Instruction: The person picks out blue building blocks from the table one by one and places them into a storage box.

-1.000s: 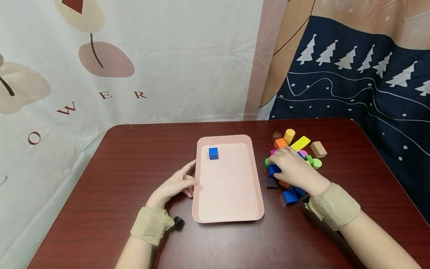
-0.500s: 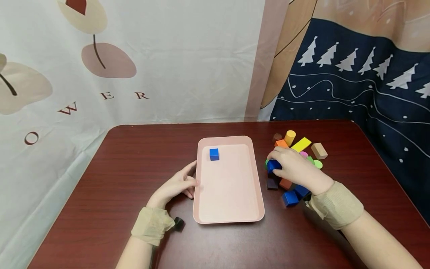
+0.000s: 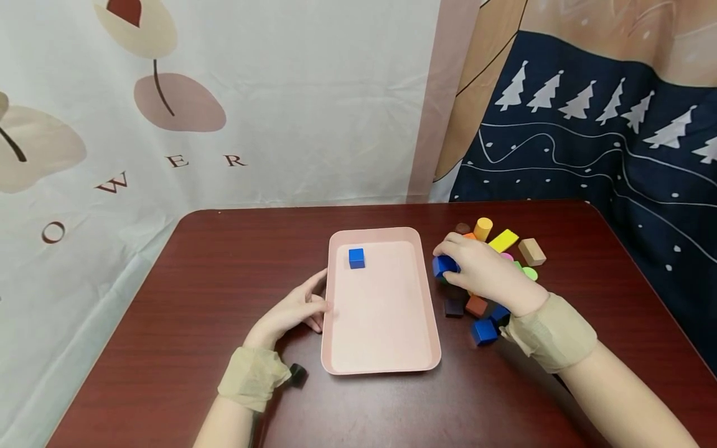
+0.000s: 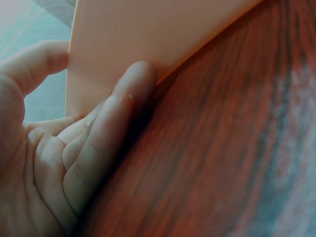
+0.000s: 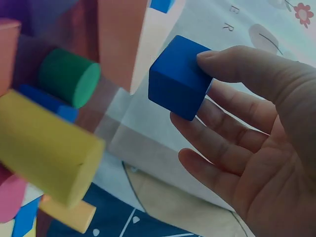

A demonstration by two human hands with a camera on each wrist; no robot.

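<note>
A pink tray point(image 3: 381, 323) lies in the middle of the table, with one blue cube point(image 3: 356, 258) near its far left corner. My left hand point(image 3: 294, 308) holds the tray's left side; in the left wrist view the thumb hooks over the rim and the other fingers lie against the outer wall point(image 4: 113, 44). Between thumb and fingertips, my right hand point(image 3: 484, 267) pinches a second blue cube point(image 5: 177, 76), raised just right of the tray. Bent below that hand, in the right wrist view, are a green cylinder point(image 5: 69, 76) and a yellow cylinder point(image 5: 49, 145).
Around the right hand several coloured blocks lie in a loose group: a yellow bar point(image 3: 503, 240), a wooden block point(image 3: 531, 251), a dark block point(image 3: 454, 308), a brown block point(image 3: 477, 305) and a blue block point(image 3: 484, 332). Patterned curtains hang behind the table's far edge.
My right hand has taken hold of a blue cube from the group, lifted it and moved it left and away toward the tray. The left hand and the tray stay put.
</note>
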